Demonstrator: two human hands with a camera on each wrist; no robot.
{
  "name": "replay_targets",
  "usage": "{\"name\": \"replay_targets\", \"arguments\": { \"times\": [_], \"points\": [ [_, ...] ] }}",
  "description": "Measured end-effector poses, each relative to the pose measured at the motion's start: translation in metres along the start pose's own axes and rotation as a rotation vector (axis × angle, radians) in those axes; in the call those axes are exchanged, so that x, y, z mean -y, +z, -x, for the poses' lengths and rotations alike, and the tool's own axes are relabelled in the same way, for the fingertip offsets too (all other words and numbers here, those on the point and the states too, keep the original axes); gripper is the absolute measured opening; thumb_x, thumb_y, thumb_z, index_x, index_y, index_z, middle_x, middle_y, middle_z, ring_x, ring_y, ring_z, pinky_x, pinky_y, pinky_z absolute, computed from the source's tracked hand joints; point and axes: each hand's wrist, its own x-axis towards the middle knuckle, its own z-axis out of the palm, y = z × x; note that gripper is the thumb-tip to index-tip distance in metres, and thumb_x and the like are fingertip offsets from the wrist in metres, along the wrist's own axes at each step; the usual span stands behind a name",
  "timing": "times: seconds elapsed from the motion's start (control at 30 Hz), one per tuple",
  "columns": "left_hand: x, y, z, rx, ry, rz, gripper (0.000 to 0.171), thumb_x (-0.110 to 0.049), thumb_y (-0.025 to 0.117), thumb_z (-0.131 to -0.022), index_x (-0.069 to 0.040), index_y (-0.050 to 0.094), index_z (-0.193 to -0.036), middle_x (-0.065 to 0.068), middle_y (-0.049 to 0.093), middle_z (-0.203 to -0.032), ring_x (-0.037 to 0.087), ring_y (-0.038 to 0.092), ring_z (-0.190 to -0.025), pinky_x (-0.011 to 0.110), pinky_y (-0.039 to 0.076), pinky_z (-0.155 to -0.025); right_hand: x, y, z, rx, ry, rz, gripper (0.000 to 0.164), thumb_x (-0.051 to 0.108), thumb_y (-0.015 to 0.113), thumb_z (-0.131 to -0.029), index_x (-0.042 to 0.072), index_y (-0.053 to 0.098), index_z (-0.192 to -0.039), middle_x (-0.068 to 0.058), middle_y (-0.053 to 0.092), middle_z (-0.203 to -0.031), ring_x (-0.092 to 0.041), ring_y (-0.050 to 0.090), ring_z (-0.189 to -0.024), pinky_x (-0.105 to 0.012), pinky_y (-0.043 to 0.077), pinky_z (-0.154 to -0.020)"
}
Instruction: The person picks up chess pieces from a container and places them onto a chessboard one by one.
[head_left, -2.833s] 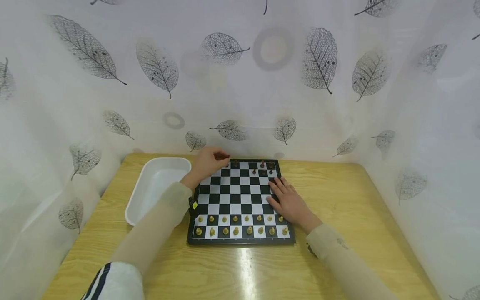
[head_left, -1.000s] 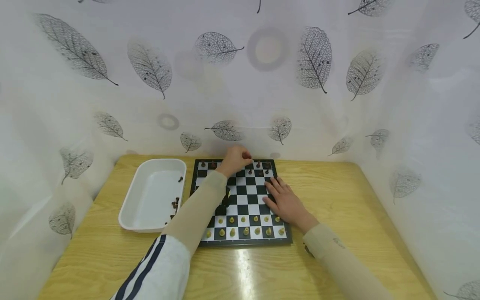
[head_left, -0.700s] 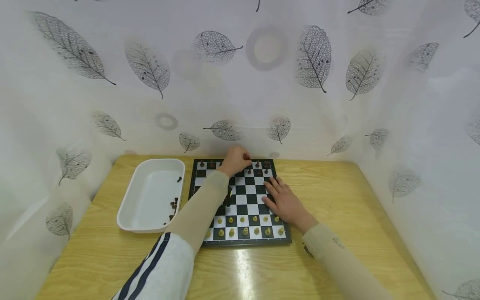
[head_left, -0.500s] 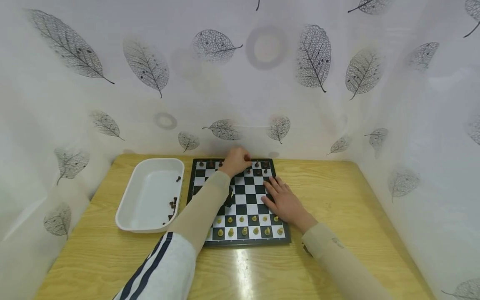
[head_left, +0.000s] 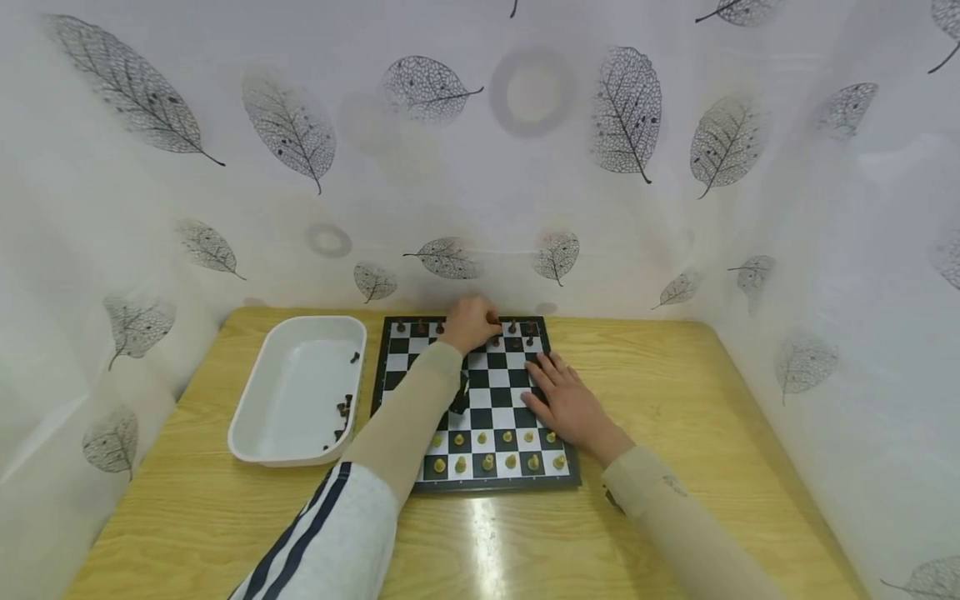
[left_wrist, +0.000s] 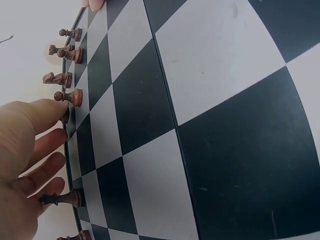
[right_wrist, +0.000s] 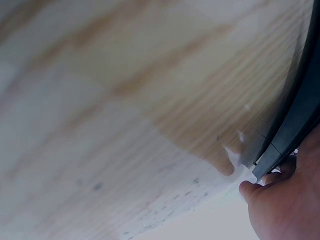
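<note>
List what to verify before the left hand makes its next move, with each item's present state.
1. Right hand on the board's right edge: ok.
2. Left hand at a dark piece in the far row: ok.
3. That piece seated squarely: cannot tell; the hand hides most of it.
4. Tray upright, left of the board: ok.
5. Tray emptied: not ok; several loose pieces lie in it.
6. Light pieces complete: cannot tell; the left sleeve covers one end.
</note>
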Motion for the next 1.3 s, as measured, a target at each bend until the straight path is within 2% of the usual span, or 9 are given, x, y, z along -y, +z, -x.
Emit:
{"name": "replay_targets", "arguments": {
  "times": [0.3,0.6,0.9,1.03,1.13,1.3],
  "points": [
    [0.003,0.006,-0.004,-0.021,-0.007,0.002,0.018,-0.025,0.079,-0.097,-0.009,0.080,-0.106,0.007,0.077,-0.108,0.024,0.071,-0.100,0.040,0.060,-0.089,0.000,-0.001,0.001,0.014,0.006,0.005,0.073,0.058,0.038,-0.110,0.012,0.033,-0.166,-0.016,0.026,-0.174,-0.039,0.017,-0.164,-0.059,0.026,-0.129],
    [0.003,0.004,-0.006,0.023,-0.010,-0.005,0.019,-0.023,0.078,-0.097,-0.009,0.080,-0.110,0.008,0.077,-0.112,0.024,0.071,-0.105,0.039,0.059,-0.094,-0.001,0.001,0.000,0.011,0.010,0.007,0.073,0.059,0.038,-0.110,0.012,0.033,-0.166,-0.016,0.025,-0.174,-0.039,0.017,-0.164,-0.059,0.025,-0.129],
    [0.006,0.003,-0.006,0.070,-0.030,0.040,0.023,-0.022,0.076,-0.099,-0.009,0.078,-0.117,0.008,0.076,-0.120,0.025,0.070,-0.111,0.039,0.058,-0.099,0.000,0.000,0.001,0.016,0.009,0.001,0.072,0.057,0.038,-0.110,0.012,0.033,-0.166,-0.016,0.026,-0.174,-0.038,0.017,-0.164,-0.058,0.025,-0.130],
    [0.010,-0.004,-0.007,0.119,-0.027,0.090,0.030,-0.020,0.076,-0.099,-0.008,0.075,-0.126,0.009,0.074,-0.127,0.026,0.069,-0.116,0.041,0.057,-0.102,-0.001,0.001,0.001,0.006,0.006,0.007,0.072,0.057,0.038,-0.110,0.011,0.034,-0.165,-0.017,0.026,-0.174,-0.039,0.017,-0.163,-0.059,0.025,-0.129],
    [0.013,-0.015,-0.007,0.148,-0.019,0.143,0.034,-0.018,0.073,-0.100,-0.006,0.071,-0.132,0.013,0.071,-0.131,0.029,0.067,-0.119,0.044,0.057,-0.103,-0.002,0.001,0.000,0.003,0.006,0.009,0.072,0.057,0.038,-0.110,0.012,0.034,-0.165,-0.017,0.026,-0.174,-0.039,0.017,-0.163,-0.059,0.025,-0.129],
    [0.016,-0.040,-0.001,0.121,0.019,0.209,0.034,-0.013,0.064,-0.104,-0.004,0.067,-0.136,0.017,0.067,-0.134,0.032,0.065,-0.121,0.046,0.057,-0.102,-0.003,0.001,-0.002,0.022,0.016,0.009,0.072,0.058,0.037,-0.110,0.013,0.032,-0.166,-0.015,0.024,-0.175,-0.038,0.016,-0.164,-0.058,0.023,-0.130]
  ]
}}
